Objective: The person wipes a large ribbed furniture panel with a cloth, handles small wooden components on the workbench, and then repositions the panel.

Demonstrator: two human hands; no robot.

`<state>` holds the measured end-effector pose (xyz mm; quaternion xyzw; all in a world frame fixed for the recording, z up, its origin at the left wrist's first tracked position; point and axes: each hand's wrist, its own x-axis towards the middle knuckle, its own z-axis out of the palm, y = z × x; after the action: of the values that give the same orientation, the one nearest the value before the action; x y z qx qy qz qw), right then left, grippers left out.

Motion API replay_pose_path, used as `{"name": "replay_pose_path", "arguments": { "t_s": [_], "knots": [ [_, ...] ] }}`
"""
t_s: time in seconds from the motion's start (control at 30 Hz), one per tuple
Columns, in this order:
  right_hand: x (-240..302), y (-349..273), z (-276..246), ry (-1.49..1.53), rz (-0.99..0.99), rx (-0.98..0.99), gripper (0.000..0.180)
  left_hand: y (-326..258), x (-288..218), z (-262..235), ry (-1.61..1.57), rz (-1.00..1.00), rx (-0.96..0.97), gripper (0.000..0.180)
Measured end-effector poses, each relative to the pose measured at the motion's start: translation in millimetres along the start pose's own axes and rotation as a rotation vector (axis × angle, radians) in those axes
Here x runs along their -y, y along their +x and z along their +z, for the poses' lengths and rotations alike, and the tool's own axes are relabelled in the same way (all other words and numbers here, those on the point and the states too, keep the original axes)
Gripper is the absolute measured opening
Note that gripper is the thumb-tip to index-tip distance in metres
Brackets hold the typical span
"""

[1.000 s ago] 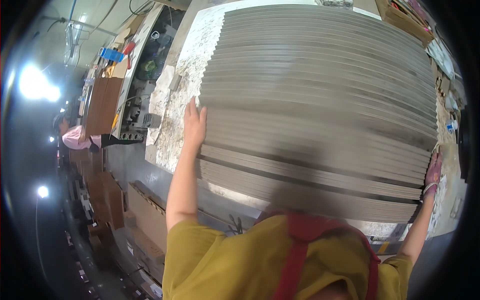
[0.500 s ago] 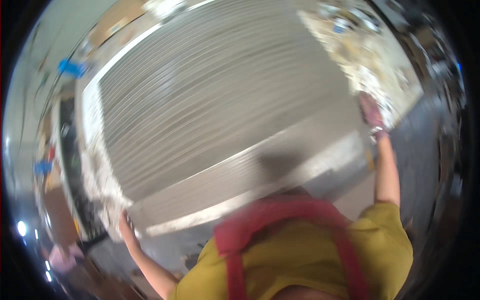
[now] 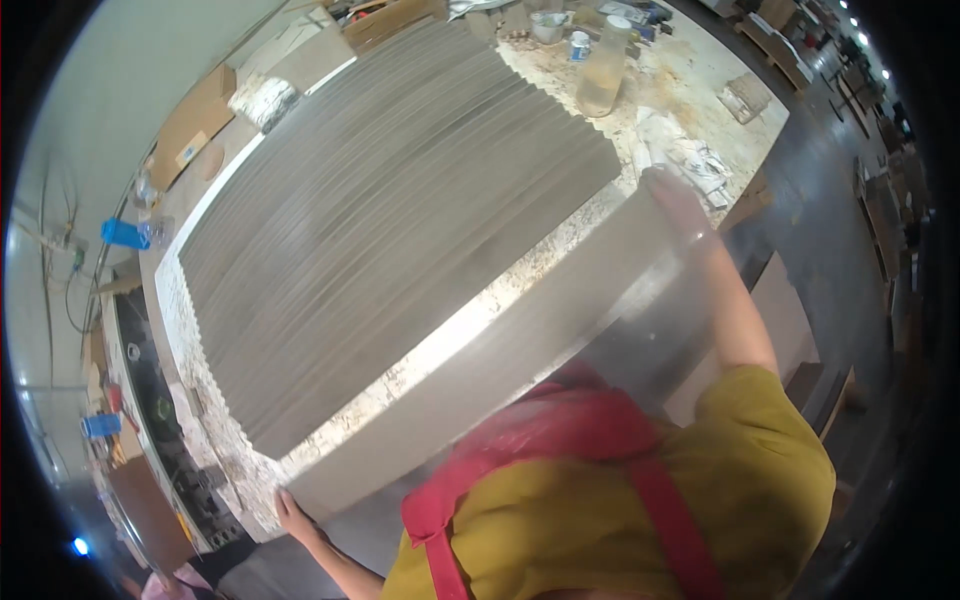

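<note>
A long, smooth grey-brown strip of board (image 3: 480, 375) lies across the near side of the worktable (image 3: 735, 70). My left hand (image 3: 293, 514) grips its left end, fingers at the corner. At the far right end, my right hand (image 3: 682, 208) grips the opposite corner; motion blurs its fingers a little. Beyond this strip, several similar grey strips (image 3: 400, 230) lie side by side in a broad row with stepped ends. A narrow band of stained tabletop shows between the row and the strip I hold.
Behind the row's right end stand a cloudy plastic bottle (image 3: 604, 70), a small white jar (image 3: 579, 46) and a crumpled white cloth (image 3: 680, 150). A scrubby block (image 3: 744, 98) sits near the table's right edge. Cardboard (image 3: 195, 125) leans at the back left.
The held strip has come toward my body, opening a gap from the row. Both hands have moved with it. The view has turned and is sharper.
</note>
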<state>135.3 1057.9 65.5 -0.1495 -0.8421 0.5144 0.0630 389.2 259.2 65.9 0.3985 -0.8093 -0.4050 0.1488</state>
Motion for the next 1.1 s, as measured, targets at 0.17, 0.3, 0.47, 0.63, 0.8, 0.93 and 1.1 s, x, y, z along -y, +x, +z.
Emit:
{"name": "replay_pose_path", "arguments": {
  "t_s": [0.17,0.3,0.47,0.63,0.8,0.93,1.1],
  "knots": [
    [43,-10,16,0.078,0.033,-0.172,0.047,11,31,-8,0.088,0.048,-0.166,0.054],
    [-5,27,18,-0.007,0.188,-0.223,0.046,37,-35,36,-0.239,-0.180,-0.103,0.070],
    [7,27,18,0.070,0.071,-0.132,0.050,66,-7,29,-0.295,-0.235,0.003,0.054],
    [-28,39,-8,0.188,0.162,0.091,0.056,44,33,-4,-0.265,-0.464,-0.005,0.070],
    [-103,46,-4,0.573,0.247,-0.051,0.057,47,1,26,-0.480,-0.220,0.030,0.048],
    [-94,48,-1,0.738,0.278,-0.002,0.055,39,-13,18,-0.398,-0.129,0.011,0.046],
    [-90,41,1,0.728,0.278,0.006,0.055,43,-22,9,-0.419,-0.193,0.086,0.048]
  ]
}}
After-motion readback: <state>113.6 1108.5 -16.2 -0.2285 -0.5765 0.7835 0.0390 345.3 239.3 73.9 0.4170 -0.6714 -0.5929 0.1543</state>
